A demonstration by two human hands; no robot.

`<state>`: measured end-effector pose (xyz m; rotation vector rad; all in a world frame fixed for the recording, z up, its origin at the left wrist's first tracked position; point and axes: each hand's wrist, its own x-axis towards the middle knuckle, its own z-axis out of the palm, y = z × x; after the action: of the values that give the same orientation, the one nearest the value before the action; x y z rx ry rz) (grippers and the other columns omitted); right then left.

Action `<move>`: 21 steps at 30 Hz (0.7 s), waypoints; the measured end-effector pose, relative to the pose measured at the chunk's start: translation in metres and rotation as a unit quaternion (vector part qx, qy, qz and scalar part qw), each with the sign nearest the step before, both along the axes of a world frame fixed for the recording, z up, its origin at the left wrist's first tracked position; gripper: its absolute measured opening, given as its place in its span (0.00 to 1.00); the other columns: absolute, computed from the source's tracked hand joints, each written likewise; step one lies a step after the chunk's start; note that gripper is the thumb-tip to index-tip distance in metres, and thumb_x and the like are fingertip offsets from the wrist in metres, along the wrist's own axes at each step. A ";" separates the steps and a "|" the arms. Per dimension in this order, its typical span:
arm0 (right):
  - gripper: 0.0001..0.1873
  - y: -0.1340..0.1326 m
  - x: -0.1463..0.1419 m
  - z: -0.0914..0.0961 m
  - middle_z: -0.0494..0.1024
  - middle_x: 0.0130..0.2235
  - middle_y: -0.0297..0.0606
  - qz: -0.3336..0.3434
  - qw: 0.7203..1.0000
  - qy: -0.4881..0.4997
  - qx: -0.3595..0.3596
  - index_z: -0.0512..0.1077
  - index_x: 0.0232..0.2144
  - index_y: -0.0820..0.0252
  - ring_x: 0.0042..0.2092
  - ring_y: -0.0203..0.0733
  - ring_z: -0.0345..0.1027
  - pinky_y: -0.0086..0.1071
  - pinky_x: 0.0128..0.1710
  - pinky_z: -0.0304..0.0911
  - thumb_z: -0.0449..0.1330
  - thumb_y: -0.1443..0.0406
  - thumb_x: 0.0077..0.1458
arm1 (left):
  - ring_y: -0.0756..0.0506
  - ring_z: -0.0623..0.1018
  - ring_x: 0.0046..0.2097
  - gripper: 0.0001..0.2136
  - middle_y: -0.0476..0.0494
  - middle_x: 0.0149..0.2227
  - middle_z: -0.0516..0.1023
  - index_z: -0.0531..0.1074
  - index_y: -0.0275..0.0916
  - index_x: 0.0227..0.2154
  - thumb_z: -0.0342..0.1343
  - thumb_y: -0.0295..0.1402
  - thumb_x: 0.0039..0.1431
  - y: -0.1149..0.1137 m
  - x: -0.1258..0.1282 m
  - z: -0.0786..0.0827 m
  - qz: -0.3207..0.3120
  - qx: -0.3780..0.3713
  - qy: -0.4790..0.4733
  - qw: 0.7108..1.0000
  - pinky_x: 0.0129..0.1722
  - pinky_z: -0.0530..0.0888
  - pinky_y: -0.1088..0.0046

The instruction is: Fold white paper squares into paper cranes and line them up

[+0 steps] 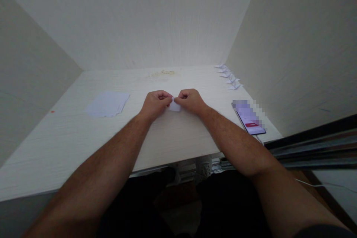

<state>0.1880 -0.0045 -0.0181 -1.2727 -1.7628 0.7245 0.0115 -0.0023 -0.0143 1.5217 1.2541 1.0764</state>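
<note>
A small piece of white folded paper (174, 105) is held between my two hands over the middle of the white table. My left hand (157, 104) pinches its upper left part with thumb and fingers closed. On the other side, my right hand (190, 100) grips the upper right part in the same way. The fingertips of both hands almost meet at the top of the paper and hide that edge. Its lower part shows below the thumbs.
A loose stack of white paper sheets (108, 104) lies on the left of the table (92, 141). Several folded white paper figures (230, 77) stand in a row at the back right. A phone (249, 117) with a cable lies near the right edge. Walls enclose the back and sides.
</note>
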 end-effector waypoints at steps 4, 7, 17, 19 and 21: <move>0.13 -0.001 -0.001 0.000 0.67 0.20 0.28 -0.010 1.000 -0.006 0.020 0.69 0.18 0.60 0.26 0.32 0.57 0.29 0.29 0.52 0.63 0.61 0.48 | 0.52 0.69 0.23 0.05 0.49 0.21 0.75 0.78 0.37 0.27 0.63 0.32 0.46 0.000 0.001 -0.001 0.004 0.015 0.009 1.000 0.23 0.63 0.76; 0.12 -0.001 -0.002 0.000 0.68 0.20 0.29 -0.023 0.999 -0.017 0.032 0.69 0.19 0.60 0.26 0.32 0.58 0.30 0.29 0.52 0.62 0.61 0.49 | 0.53 0.68 0.22 0.04 0.50 0.21 0.74 0.77 0.36 0.27 0.62 0.31 0.47 -0.002 0.003 0.001 0.015 0.020 0.005 1.000 0.23 0.62 0.76; 0.12 -0.002 -0.005 0.000 0.69 0.21 0.29 -0.038 0.998 -0.027 0.046 0.69 0.19 0.60 0.27 0.33 0.59 0.30 0.30 0.54 0.63 0.61 0.50 | 0.54 0.67 0.22 0.04 0.50 0.20 0.74 0.77 0.36 0.25 0.63 0.30 0.45 -0.003 0.005 0.003 0.009 0.015 -0.029 0.999 0.22 0.61 0.76; 0.12 -0.002 -0.005 0.001 0.68 0.21 0.29 -0.034 0.998 -0.023 0.047 0.69 0.19 0.60 0.26 0.32 0.58 0.30 0.30 0.54 0.63 0.62 0.50 | 0.53 0.68 0.22 0.05 0.50 0.20 0.74 0.77 0.36 0.25 0.64 0.32 0.45 -0.004 0.004 0.003 0.008 0.016 -0.026 0.999 0.22 0.62 0.76; 0.12 -0.003 -0.005 0.001 0.68 0.20 0.28 -0.030 0.998 -0.020 0.046 0.69 0.19 0.60 0.26 0.32 0.58 0.30 0.30 0.53 0.63 0.62 0.50 | 0.53 0.68 0.22 0.06 0.50 0.20 0.74 0.77 0.36 0.25 0.64 0.34 0.46 -0.004 0.004 0.003 0.011 0.020 -0.022 0.999 0.22 0.62 0.76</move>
<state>0.1834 -0.0073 -0.0166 -1.2803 -1.7608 0.5804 0.0157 -0.0062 -0.0113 1.5099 1.2270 1.1499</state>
